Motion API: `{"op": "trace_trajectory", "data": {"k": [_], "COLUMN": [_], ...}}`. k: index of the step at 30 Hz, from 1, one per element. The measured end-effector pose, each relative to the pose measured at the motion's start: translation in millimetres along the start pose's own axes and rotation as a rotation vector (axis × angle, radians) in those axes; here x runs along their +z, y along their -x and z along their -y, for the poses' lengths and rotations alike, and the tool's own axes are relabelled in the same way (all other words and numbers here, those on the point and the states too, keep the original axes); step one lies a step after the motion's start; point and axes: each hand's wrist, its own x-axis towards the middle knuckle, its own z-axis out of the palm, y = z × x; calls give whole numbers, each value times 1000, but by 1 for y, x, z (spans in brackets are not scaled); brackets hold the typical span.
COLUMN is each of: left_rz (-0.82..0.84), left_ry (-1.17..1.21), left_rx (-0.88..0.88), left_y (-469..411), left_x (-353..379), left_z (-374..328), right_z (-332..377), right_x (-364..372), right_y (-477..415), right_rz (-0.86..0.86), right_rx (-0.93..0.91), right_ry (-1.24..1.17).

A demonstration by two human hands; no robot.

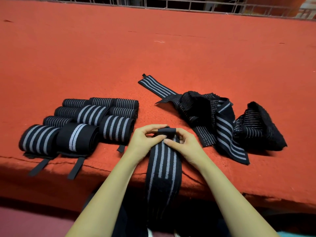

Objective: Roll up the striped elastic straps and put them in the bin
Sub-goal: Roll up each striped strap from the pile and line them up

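A black strap with grey stripes [162, 170] runs from the near table edge up to my hands and hangs down over the edge toward me. My left hand [145, 138] and my right hand [184, 142] both pinch its far end, where a small black loop [166, 130] is folded over between my fingertips. Several rolled striped straps [80, 124] lie in rows to the left. A heap of unrolled straps [222, 120] lies to the right, one end stretching out flat to the upper left. No bin is in view.
The red cloth-covered table [153, 53] spreads wide behind the straps. A metal wire fence [188, 5] runs along its far edge. Black tabs of two rolls [75, 168] hang over the near edge at left.
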Motion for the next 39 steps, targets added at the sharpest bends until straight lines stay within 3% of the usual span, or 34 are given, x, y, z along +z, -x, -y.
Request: {"op": "trace_trajectory", "data": {"k": [7, 12, 15, 19, 24, 32, 37, 39], "left_rz": [84, 169, 225, 210, 115, 193, 201, 173], "left_ry": [-56, -79, -47, 60, 145, -270, 118, 131], "left_rx": [121, 103, 36, -225, -154, -119, -71, -17], "left_y": [2, 1, 1, -3, 2, 3, 5, 6], "left_x": [0, -3, -4, -1, -3, 6, 3, 0], "left_z": [9, 4, 8, 10, 7, 8, 8, 9], "right_z": [6, 6, 4, 3, 7, 2, 0, 1], "right_x": [-1, -2, -2, -3, 1, 11, 9, 9], "right_y": [2, 3, 3, 4, 7, 8, 8, 9], "right_rz": [-95, -126, -154, -193, -117, -97, -117, -114], "right_rx": [-15, -1, 6, 12, 45, 32, 2, 14], "right_ry": [-10, -56, -82, -124, -120, 122, -24, -74]}}
